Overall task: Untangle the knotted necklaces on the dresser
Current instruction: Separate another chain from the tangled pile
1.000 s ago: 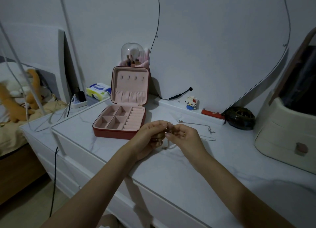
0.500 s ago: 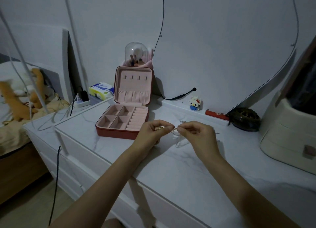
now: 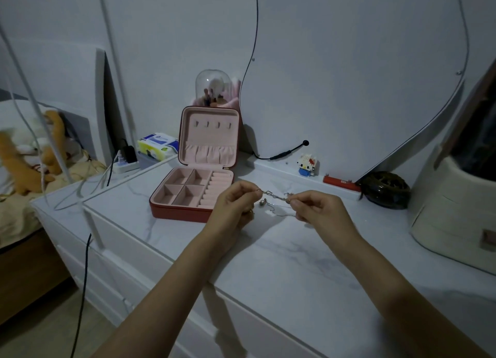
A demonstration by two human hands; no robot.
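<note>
A thin silver necklace chain (image 3: 274, 196) stretches between my two hands above the white marble dresser top (image 3: 281, 255). My left hand (image 3: 233, 204) pinches its left end and my right hand (image 3: 319, 210) pinches its right end. A small pendant and a loop of chain hang below the taut part, close to the dresser top. How the strands cross is too fine to make out.
An open red jewellery box (image 3: 196, 180) with pink compartments stands left of my hands. A small toy figure (image 3: 307, 164), a red bar (image 3: 341, 183) and a dark round object (image 3: 385, 189) line the back ledge. A cream organiser (image 3: 453, 204) fills the right side.
My hands have moved apart, from almost touching to a hand's width, drawing the chain out taut between them. The view has shifted slightly to the left.
</note>
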